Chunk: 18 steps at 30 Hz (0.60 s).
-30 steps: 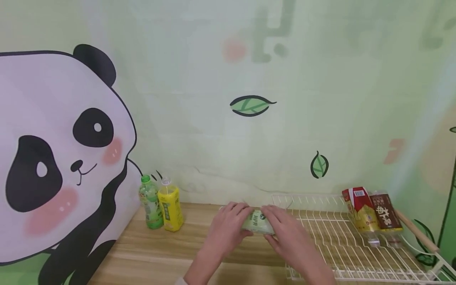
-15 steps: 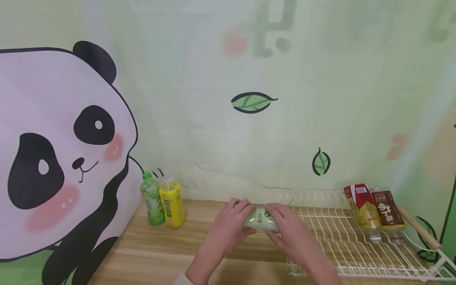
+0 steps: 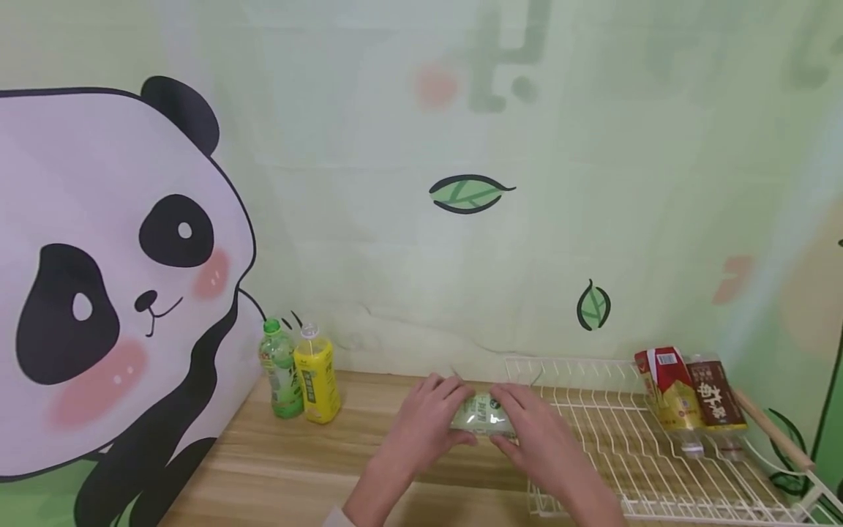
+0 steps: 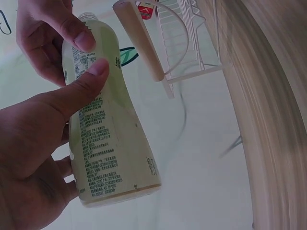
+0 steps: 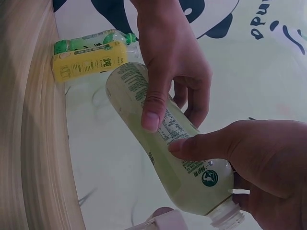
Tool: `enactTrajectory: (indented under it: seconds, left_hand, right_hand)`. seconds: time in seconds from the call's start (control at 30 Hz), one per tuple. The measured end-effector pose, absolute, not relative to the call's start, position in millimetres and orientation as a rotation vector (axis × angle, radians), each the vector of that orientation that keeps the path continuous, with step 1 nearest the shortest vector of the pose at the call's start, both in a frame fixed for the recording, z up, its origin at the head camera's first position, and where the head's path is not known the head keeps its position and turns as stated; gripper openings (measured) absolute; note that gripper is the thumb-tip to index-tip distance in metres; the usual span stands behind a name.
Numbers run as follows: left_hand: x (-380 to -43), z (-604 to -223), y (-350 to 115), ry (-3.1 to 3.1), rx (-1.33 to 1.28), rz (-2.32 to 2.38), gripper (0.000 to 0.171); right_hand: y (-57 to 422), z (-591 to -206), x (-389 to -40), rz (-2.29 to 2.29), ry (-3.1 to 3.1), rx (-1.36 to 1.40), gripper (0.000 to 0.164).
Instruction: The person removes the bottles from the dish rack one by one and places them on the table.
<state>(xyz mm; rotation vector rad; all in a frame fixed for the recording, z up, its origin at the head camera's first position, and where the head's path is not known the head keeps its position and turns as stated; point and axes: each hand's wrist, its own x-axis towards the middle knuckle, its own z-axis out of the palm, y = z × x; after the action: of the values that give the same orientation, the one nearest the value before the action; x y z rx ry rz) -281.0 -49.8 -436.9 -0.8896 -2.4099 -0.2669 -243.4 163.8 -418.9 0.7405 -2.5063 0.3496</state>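
Note:
Both hands hold one pale green plastic bottle (image 3: 482,414) sideways, above the wood-grain tabletop in the head view. The left hand (image 3: 423,416) grips it toward its base end, thumb on the printed label, as the left wrist view of the same bottle (image 4: 108,129) shows. Nearer the clear neck, the right hand (image 3: 541,443) has its thumb on the label and fingers behind. A round dark green logo shows near the shoulder of the bottle (image 5: 177,153) in the right wrist view. The two thumbs lie close together.
Left on the wooden tabletop (image 3: 263,483) stand a green bottle (image 3: 283,377) and a yellow-labelled bottle (image 3: 317,380). On the right, a white wire rack (image 3: 612,454) with a wooden handle (image 3: 773,430) bears a red-and-gold bottle (image 3: 672,395) and a brown-labelled bottle (image 3: 718,395).
Both hands stay in nearly the same place around the pale green bottle. Its printed face has shifted slightly between them. The head view has moved a little.

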Motion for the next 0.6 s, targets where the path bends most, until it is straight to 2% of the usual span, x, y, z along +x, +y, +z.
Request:
enactTrajectory:
  seconds: [0.6]
  left_hand:
    - [-273.1,-438.5,-47.1,-2.507,-0.841,-0.236,0.064]
  right_hand:
    - [161.2,-427.8,-243.1,0.387,-2.578,0.729,0.065]
